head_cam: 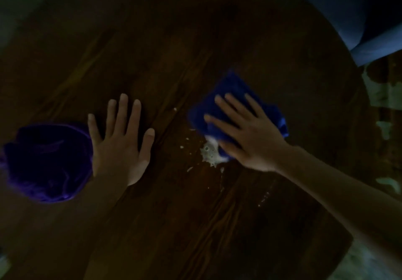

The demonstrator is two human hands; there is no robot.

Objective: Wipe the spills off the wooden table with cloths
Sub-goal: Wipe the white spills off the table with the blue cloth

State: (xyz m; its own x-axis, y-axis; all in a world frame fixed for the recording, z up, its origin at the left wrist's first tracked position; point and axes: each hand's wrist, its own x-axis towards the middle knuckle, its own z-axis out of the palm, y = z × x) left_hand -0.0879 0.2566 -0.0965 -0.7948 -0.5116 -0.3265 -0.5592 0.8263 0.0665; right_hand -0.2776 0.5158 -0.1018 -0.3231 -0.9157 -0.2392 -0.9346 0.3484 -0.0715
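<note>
A dark wooden table [174, 51] fills the dim view. My right hand [245, 133] lies flat with fingers spread on a folded blue cloth [230, 92], pressing it onto the wood. A white foamy spill [210, 154] shows at the cloth's near-left edge, with small white specks [189, 168] scattered around it. My left hand [121, 140] rests flat on the bare table with fingers apart, holding nothing. A crumpled purple cloth [47, 162] lies just left of that hand, touching its little-finger side.
A blue-grey upholstered seat or cushion [356, 11] stands beyond the table's far right edge. The table's rounded right edge runs down past my right forearm, with pale patterned floor [385, 96] beside it. More white droplets [264, 199] dot the wood under my right forearm.
</note>
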